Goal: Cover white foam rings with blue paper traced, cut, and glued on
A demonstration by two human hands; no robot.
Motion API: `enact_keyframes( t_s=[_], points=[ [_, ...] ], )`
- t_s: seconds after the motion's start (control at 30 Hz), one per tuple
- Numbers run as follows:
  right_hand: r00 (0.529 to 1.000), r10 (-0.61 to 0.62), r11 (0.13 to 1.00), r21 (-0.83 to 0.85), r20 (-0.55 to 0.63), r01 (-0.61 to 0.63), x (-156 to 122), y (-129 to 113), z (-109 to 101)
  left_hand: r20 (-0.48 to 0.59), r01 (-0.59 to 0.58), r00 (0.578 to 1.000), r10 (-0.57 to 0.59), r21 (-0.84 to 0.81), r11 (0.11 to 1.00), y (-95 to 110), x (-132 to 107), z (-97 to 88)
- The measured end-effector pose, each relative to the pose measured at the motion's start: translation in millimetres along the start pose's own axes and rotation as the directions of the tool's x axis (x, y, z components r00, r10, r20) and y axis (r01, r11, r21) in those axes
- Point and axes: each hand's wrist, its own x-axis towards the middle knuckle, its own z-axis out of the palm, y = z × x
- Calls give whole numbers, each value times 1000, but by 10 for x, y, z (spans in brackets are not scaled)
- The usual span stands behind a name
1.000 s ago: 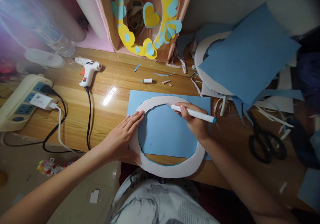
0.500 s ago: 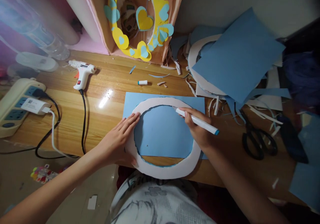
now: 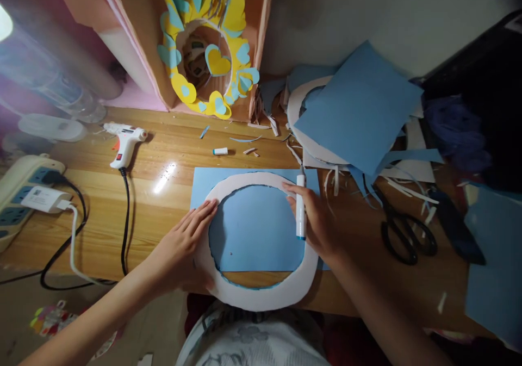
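A white foam ring (image 3: 261,295) lies on a light blue paper sheet (image 3: 255,227) at the wooden desk's near edge. My left hand (image 3: 183,246) rests flat on the ring's left side, fingers stretched out. My right hand (image 3: 316,219) is closed on a white marker (image 3: 300,205) with a blue end. The marker stands roughly upright in the picture over the ring's right side, its tip pointing away from me at the ring's outer edge.
A white glue gun (image 3: 122,140) and its black cord lie at left, beside a power strip (image 3: 18,186). The marker's cap (image 3: 220,151) sits behind the sheet. Black scissors (image 3: 402,230), blue sheets (image 3: 359,107) and paper scraps crowd the right. A heart-decorated cardboard box (image 3: 204,45) stands behind.
My right hand has turned the marker from slanting right to pointing away from me, at the ring's right side. The left hand stays flat on the ring. The view has tilted up a little.
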Motion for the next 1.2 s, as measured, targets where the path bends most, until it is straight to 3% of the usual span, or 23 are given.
enact_keyframes(
  t_s=[0.1, 0.2, 0.37, 0.43, 0.6, 0.77, 1.0, 1.1, 1.2],
  points=[
    [999, -30, 996, -85, -28, 28, -3, 17, 42, 4, 3, 1000, -3, 84, 996, 34, 8, -29],
    [999, -28, 999, -42, -30, 26, -27, 67, 74, 7, 7, 1000, -8, 137, 990, 100, 36, -110],
    [1000, -30, 999, -45, -6, 29, -19, 41, 30, -134, 143, 983, -125, 142, 979, 385, 336, -216],
    [1000, -23, 998, -58, 10, 24, 6, -8, -18, -193, 183, 969, -156, 131, 974, 550, 560, -173],
    [999, -11, 999, 31, 36, 10, 51, -51, -96, -220, 66, 975, -37, 126, 990, 840, 1023, 106],
    [995, 95, 987, 125, 29, -98, 64, -8, -108, -333, 57, 943, -2, 156, 986, 828, 1111, 308],
    [983, 182, 951, 256, -13, -172, 63, 87, -39, -399, 32, 915, 48, 192, 981, 752, 1126, 330],
    [990, 137, 974, 190, -44, -127, 41, 134, -22, -404, 26, 913, 56, 195, 981, 753, 1124, 318],
    [990, 20, 991, 133, -137, -1, 37, 124, -51, -406, 27, 912, 54, 191, 981, 754, 1126, 312]
  ],
)
